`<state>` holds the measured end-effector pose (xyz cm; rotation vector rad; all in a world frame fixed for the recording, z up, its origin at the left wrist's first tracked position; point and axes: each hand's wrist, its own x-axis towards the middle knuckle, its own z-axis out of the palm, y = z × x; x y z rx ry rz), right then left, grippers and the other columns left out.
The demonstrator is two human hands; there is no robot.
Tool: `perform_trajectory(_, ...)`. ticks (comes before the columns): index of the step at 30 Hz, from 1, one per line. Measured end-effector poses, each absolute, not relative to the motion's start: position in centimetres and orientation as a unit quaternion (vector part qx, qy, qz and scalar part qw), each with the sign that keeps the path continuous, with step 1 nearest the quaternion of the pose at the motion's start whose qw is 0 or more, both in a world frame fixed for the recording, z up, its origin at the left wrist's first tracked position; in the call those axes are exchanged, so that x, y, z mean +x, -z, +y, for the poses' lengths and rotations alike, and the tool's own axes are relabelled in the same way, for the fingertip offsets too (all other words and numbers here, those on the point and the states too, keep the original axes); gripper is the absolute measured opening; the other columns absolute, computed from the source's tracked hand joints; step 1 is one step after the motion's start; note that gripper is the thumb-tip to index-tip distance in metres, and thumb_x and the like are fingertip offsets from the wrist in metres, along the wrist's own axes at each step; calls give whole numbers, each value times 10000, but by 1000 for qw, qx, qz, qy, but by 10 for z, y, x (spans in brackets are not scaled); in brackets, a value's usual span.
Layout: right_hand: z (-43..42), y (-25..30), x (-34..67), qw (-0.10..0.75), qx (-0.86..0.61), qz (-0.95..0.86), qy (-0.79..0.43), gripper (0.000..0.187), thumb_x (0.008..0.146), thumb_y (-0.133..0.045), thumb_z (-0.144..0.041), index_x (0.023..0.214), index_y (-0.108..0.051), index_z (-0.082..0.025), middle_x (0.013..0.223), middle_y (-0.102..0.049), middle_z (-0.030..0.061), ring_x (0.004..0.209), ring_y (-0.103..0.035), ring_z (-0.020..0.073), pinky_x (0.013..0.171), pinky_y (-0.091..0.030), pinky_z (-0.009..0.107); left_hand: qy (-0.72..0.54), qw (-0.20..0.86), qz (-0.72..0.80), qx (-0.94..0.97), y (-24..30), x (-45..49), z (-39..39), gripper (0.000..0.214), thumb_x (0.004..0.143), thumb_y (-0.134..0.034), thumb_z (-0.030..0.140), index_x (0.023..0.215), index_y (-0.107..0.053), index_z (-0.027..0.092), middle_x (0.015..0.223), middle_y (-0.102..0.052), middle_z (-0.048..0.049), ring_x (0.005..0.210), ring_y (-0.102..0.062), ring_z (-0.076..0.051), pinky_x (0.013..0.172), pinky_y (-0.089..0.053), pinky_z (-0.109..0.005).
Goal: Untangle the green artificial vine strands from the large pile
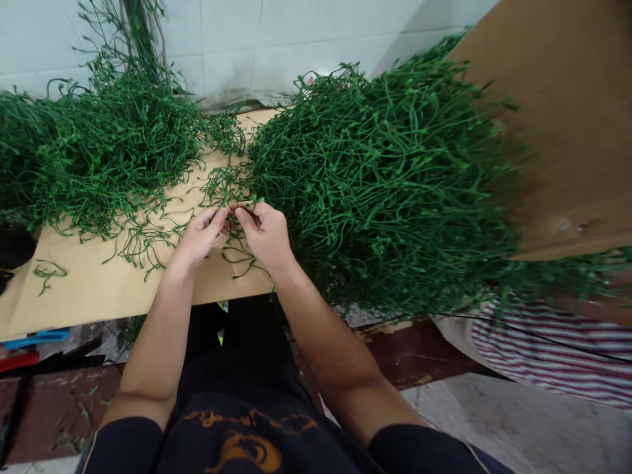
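My left hand [200, 235] and my right hand [265, 232] meet over the cardboard sheet [89, 283], fingertips pinched together on a thin green plastic stem [241, 205]. The stem runs into a big heap of green stems [390, 184] just right of my hands. A second heap of green stems [93, 158] lies at the back left. Loose green strands [143, 240] trail on the cardboard beside my left hand.
A tilted cardboard panel [563, 125] stands at the right. A white tiled wall [276, 39] is behind. Striped cloth [543, 349] lies on the floor at the right. Blue and red items [29, 349] sit under the cardboard's left edge.
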<state>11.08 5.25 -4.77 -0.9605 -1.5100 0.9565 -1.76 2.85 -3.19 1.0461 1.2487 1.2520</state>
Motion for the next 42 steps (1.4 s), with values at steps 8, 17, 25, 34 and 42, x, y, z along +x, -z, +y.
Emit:
perform_trajectory(8, 44, 52, 103, 586, -340, -684, -273, 234, 891, -450, -314, 874, -648, -188, 962, -606, 70, 936, -585, 139, 854, -496, 306, -628, 555, 453, 304, 44, -10, 39, 89, 739, -649, 208, 715, -591, 144, 555, -526, 48, 469, -442, -29, 444, -304, -152)
perform_trajectory(17, -9, 27, 99, 576, -104, -798, -145, 173, 862, -417, -139, 812, -579, -172, 816, -660, 54, 808, -612, 129, 761, -525, 281, -707, 567, 420, 47, 30, -22, 54, 240, 872, -375, 75, 663, -466, 150, 466, -438, 63, 411, -433, -27, 412, -299, -138)
perform_trajectory(25, 33, 15, 128, 526, -430, -704, -207, 234, 900, -422, -347, 981, -563, -179, 691, -572, 2, 563, -506, 101, 606, -483, 260, -615, 603, 452, 232, 26, -10, 42, 69, 746, -628, 151, 738, -564, 128, 586, -578, 29, 535, -555, -51, 488, -406, -144)
perform_trajectory(34, 42, 44, 110, 464, -349, -800, -153, 255, 888, -402, -248, 978, -635, -194, 876, -648, 59, 777, -590, 139, 742, -496, 267, -604, 612, 441, 257, 39, 1, 43, 121, 683, -603, 80, 655, -509, 149, 497, -458, 81, 401, -390, -10, 407, -310, -124)
perform_trajectory(42, -6, 30, 94, 538, -145, -830, -25, 250, 870, -362, -155, 742, -573, -197, 726, -596, 44, 731, -552, 125, 695, -487, 263, -664, 596, 441, 99, 36, -17, 59, 260, 859, -492, 154, 619, -392, 169, 483, -412, 69, 411, -390, -16, 397, -305, -133)
